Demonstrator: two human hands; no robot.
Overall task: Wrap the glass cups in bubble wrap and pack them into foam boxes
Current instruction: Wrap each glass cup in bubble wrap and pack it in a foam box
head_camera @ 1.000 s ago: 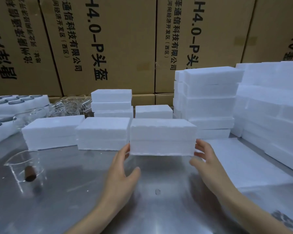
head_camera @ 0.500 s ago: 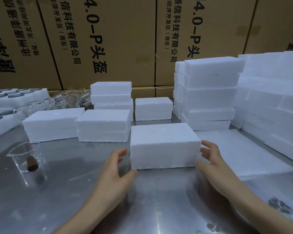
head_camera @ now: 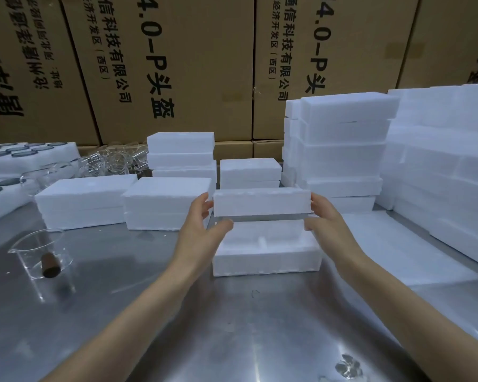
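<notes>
The foam lid (head_camera: 261, 202) and the foam box base (head_camera: 268, 256) looked matt, white and grainy. The metal table (head_camera: 232, 326) was smooth and glossy. The near-left glass beaker (head_camera: 43, 253) was clear; the far cardboard cartons (head_camera: 204, 64) were matt brown.

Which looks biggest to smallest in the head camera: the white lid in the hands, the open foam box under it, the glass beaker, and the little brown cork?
1. Open foam box and foam lid, held by the left hand and right hand: about alike, so no ranking.
2. Glass beaker, though it sits nearer the camera.
3. Brown cork, inside the beaker.
</notes>
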